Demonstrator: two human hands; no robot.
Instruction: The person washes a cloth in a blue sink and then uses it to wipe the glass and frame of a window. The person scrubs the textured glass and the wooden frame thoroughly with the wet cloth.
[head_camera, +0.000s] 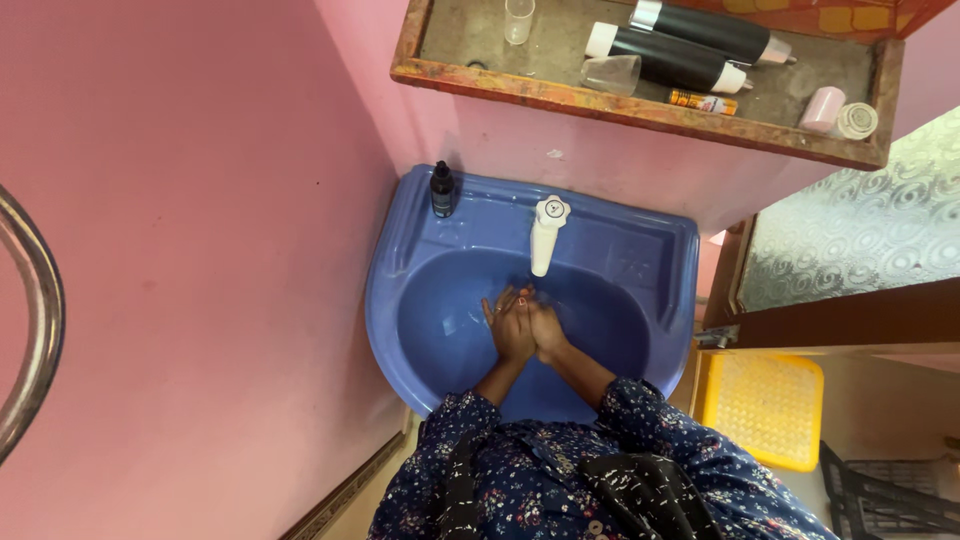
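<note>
Pressing palm to palm, the left hand (512, 325) and right hand (545, 328) are held flat together, pinching nothing, below the white tap (546, 235) inside the blue washbasin (400, 300). Water could be splashed past the washbasin rim onto the floral sleeves just in front of it. The small dark bottle (442, 190), left of the tap, could be knocked off. Whether water runs cannot be told.

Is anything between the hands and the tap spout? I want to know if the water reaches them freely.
Nothing visible does. The left hand and right hand, pressed together, sit in the blue basin just below the white tap. The small dark bottle stands aside on the rim.
</note>
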